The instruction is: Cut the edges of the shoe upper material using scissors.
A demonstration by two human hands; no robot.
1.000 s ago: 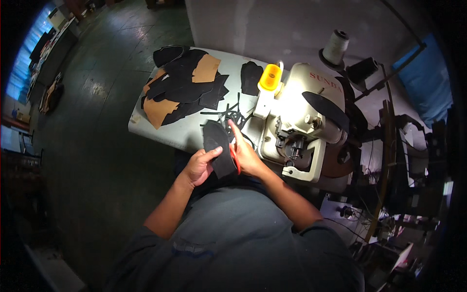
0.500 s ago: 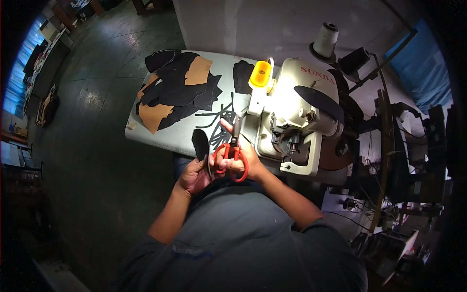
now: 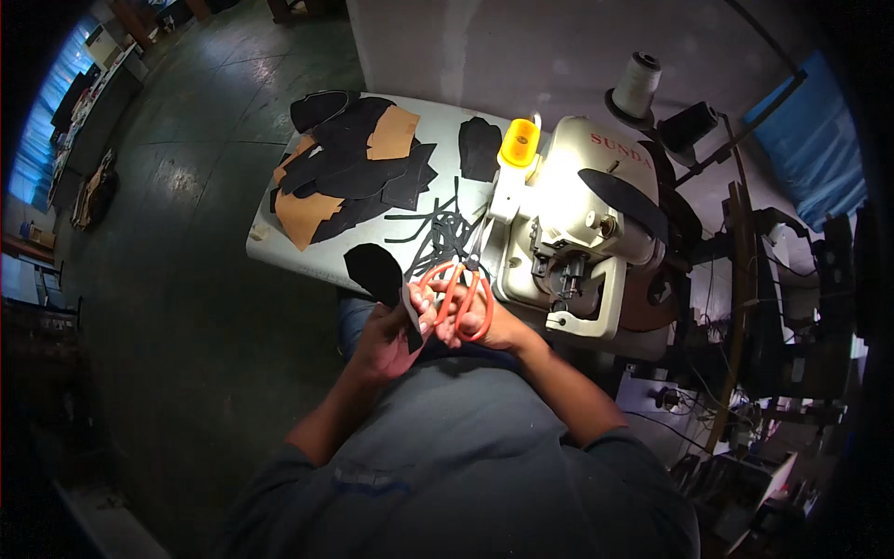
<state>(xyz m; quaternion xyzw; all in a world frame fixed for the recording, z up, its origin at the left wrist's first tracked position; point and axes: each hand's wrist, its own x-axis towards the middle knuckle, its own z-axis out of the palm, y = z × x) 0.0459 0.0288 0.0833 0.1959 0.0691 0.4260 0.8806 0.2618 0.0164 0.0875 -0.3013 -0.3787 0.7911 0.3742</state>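
My left hand (image 3: 389, 337) is closed on a curved black leather piece (image 3: 374, 270), which sticks up and to the left from the fingers and shows a paler edge. Close beside it, my right hand (image 3: 477, 321) has its fingers through the handles of red-handled scissors (image 3: 475, 291). Their blades point away from me, toward the table. Just beyond the scissors, thin black strips (image 3: 441, 235) lie in a tangle on the white table (image 3: 321, 263).
Black and tan cut pieces (image 3: 358, 168) are heaped on the table's left. At right stands a cream sewing machine (image 3: 596, 224) with a lit yellow lamp (image 3: 520, 143). Behind it are a white thread cone (image 3: 637, 86) and a black cone (image 3: 687, 129).
The leather piece has tilted further left and shows more of its face. My right hand and the scissors have shifted slightly right, and the scissors have turned in the hand.
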